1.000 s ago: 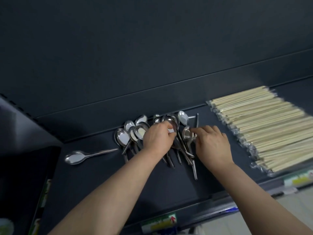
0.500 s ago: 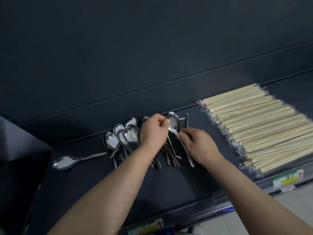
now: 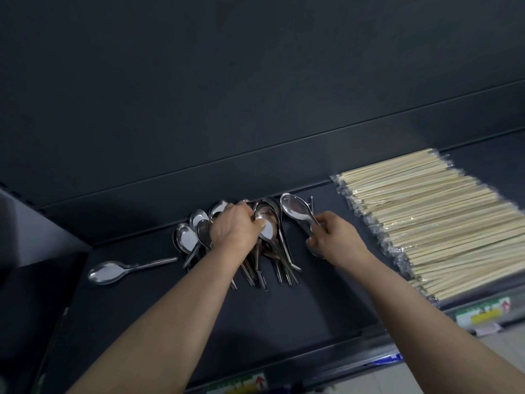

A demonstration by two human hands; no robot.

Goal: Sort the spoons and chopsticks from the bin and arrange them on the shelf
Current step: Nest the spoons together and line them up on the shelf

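Spoon (image 3: 294,209), pinched by its handle in the right hand (image 3: 333,237), points its bowl to 11 o'clock. Pile (image 3: 270,233), handles toward 6, lies just at its 9 o'clock, gripped by the left hand (image 3: 231,230). Chopsticks (image 3: 426,223) sit at 3 o'clock on the shelf (image 3: 170,308).

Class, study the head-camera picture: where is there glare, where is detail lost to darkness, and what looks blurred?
Head view: glare whitens bowls in the spoon pile that the left hand grips, the held spoon in the right hand, and the lone spoon; the chopsticks have glinting wrappers; the dark shelf shows little detail; the labels at its front edge are blurred.
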